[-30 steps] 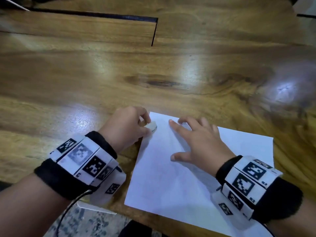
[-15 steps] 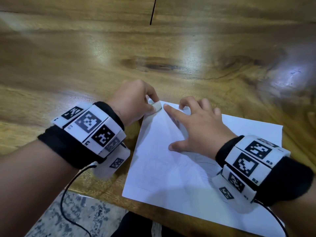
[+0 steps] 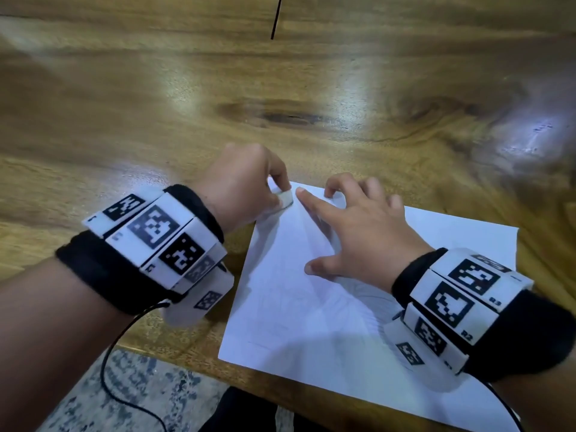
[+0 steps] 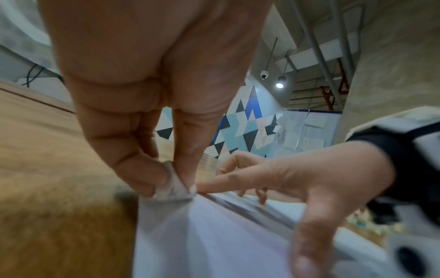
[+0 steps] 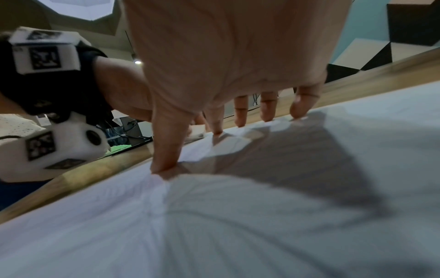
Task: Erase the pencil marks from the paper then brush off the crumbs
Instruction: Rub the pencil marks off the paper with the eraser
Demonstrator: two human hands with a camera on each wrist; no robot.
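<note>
Left hand (image 3: 246, 179): fingers and thumb pinch a small white eraser (image 3: 285, 199); the wrist view shows the eraser (image 4: 171, 188) pressed down at the paper's far left corner.
Eraser: touching the sheet, just beside the right index fingertip.
Paper (image 3: 311, 307): white sheet lying flat on the wooden worktop (image 3: 156, 104), near the front edge, set at a slant to it. Faint pencil lines show on its near half; they are too pale to read.
Right hand (image 3: 361, 232): spread wide, fingers straight or lightly bent, tips pressing the sheet flat; it grips nothing. The right wrist view shows thumb and fingertips (image 5: 164, 165) planted on the paper.
Step in hand: erasing, judged to be early, since marks remain on the near half. No crumbs can be made out.
Next move: calls for short rubbing strokes toward the remaining marks, with the right hand holding the sheet down so it does not crease or slide.
Pending: brushing off the crumbs.
</note>
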